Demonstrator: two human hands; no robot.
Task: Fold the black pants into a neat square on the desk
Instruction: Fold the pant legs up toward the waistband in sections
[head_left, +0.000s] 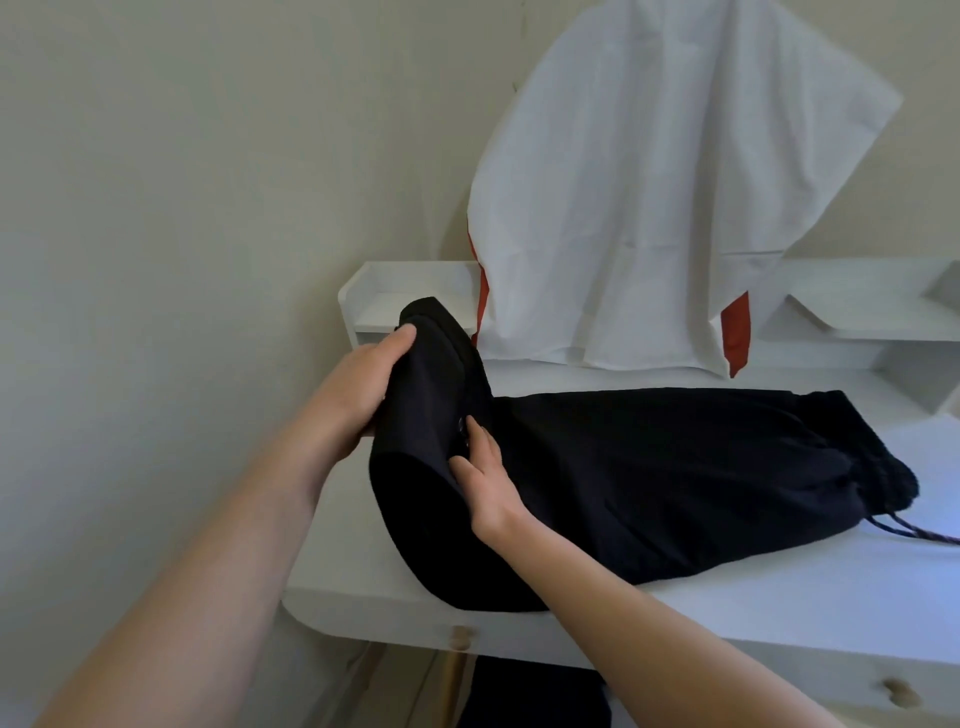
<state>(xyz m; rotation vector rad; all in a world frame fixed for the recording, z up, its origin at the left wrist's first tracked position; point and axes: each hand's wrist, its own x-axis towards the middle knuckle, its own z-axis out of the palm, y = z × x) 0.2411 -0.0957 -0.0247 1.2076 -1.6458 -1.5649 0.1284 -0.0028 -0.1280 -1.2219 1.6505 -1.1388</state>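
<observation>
So the black pants (675, 467) are laid across the white desk (779, 597), waistband toward the desk's right end, with the drawstring (914, 532) trailing there. The leg end is held up over the desk's left edge. It's gripped by the left hand (358, 384), thumb on top, and pinched by the right hand (485, 483) lower down.

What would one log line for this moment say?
left hand: grips raised leg end of black pants | right hand: pinches it | waistband: flat on desk
</observation>
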